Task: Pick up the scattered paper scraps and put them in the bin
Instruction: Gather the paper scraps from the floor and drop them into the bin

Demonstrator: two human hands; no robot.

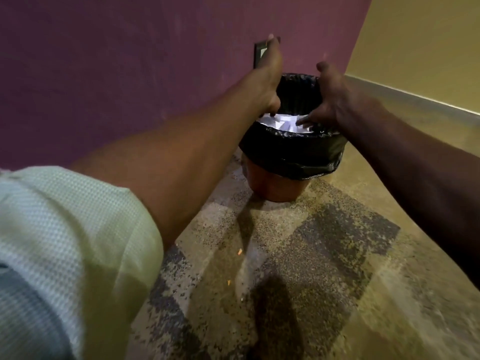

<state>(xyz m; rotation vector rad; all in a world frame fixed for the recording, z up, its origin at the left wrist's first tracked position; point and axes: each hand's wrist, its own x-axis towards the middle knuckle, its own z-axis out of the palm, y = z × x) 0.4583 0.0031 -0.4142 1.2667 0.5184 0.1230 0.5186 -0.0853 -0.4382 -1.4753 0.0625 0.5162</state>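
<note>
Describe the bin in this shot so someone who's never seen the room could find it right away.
Start at the purple wall where it meets the yellow wall. On the speckled carpet at its foot stands the bin, a small round reddish-brown tub. A glossy black liner folded over its rim and the white paper scraps inside, under both hands, set it apart.

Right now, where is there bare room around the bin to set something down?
The carpet in front of the bin is bare apart from small orange bits. The strip right of the bin, toward the yellow wall, is bare too. The bin mouth is crowded: both hands, left and right, over white paper scraps.
</note>
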